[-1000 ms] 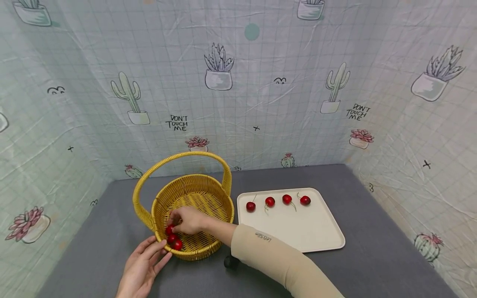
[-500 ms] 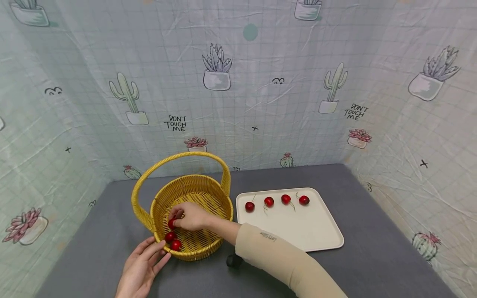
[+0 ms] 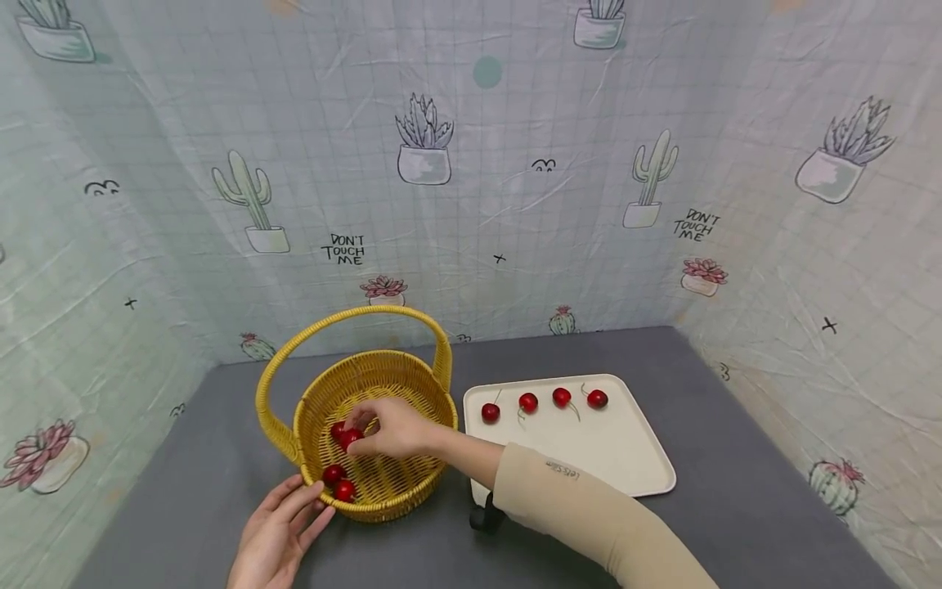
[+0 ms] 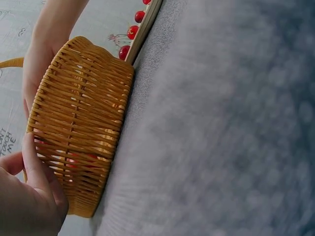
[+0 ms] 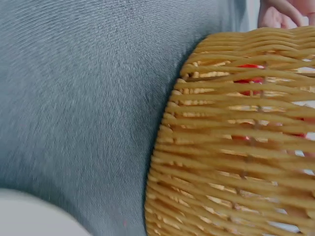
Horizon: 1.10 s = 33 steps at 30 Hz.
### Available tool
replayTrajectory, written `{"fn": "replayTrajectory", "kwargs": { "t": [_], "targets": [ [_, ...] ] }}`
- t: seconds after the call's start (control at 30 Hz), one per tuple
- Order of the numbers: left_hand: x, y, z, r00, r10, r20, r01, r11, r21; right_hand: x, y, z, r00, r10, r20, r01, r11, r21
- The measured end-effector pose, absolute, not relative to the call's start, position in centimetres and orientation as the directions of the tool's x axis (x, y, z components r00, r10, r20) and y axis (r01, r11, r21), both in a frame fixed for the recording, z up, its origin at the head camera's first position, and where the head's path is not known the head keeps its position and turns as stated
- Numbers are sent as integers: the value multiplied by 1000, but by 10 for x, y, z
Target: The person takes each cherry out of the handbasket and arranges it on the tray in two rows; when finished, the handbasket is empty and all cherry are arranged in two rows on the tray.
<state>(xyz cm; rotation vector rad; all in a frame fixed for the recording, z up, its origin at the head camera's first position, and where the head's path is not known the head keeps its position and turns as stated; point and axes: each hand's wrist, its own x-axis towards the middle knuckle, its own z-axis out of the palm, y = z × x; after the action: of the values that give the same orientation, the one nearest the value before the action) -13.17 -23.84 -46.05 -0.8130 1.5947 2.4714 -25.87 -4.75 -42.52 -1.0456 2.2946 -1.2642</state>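
A yellow wicker basket (image 3: 375, 507) with a tall arched handle stands on the left of the table. My left hand (image 3: 275, 528) holds its near-left rim; in the left wrist view the fingers (image 4: 37, 169) lie against the weave at the rim. Inside the basket, my right hand (image 3: 390, 427) pinches a red cherry (image 3: 351, 439). Just left of it a second cherry (image 3: 338, 431) lies in the basket. Two more, a dark cherry (image 3: 334, 474) and a brighter cherry (image 3: 344, 490), rest by the near-left wall. In the right wrist view the basket wall (image 5: 236, 147) hides the right hand.
A cream tray (image 3: 589, 458) stands right of the basket, with several stemmed cherries (image 3: 527, 402) in a row along its far side. A black object (image 3: 486, 517) shows at the right wrist, beneath the sleeve. Patterned cloth (image 3: 471, 204) encloses the grey table (image 3: 412, 556).
My right hand has drawn back slightly, up and to the right, with the pinched cherry, away from the two near-left cherries. Another cherry now shows beside it. The left hand stays at the rim.
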Motion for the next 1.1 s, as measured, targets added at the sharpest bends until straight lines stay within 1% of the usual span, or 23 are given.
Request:
{"fn": "replayTrajectory", "kwargs": {
  "t": [0.33, 0.63, 0.9, 1.1],
  "targets": [
    [-135, -237, -458, -863, -194, -467, -359, -416, 835, -251, -14, -411, -681, -730, 59, -402, 306, -863],
    [-131, -239, -456, -859, -183, -479, -352, -467, 811, -242, 25, -404, -700, -713, 29, -329, 286, -900],
    [-131, -240, -455, -861, -171, -480, -357, -470, 807, -239, 56, -397, -714, -698, 63, -354, 281, -892],
    [-131, -238, -454, -856, -175, -487, -359, -479, 801, -237, 75, -396, -724, -688, 58, -358, 303, -883]
  ]
}}
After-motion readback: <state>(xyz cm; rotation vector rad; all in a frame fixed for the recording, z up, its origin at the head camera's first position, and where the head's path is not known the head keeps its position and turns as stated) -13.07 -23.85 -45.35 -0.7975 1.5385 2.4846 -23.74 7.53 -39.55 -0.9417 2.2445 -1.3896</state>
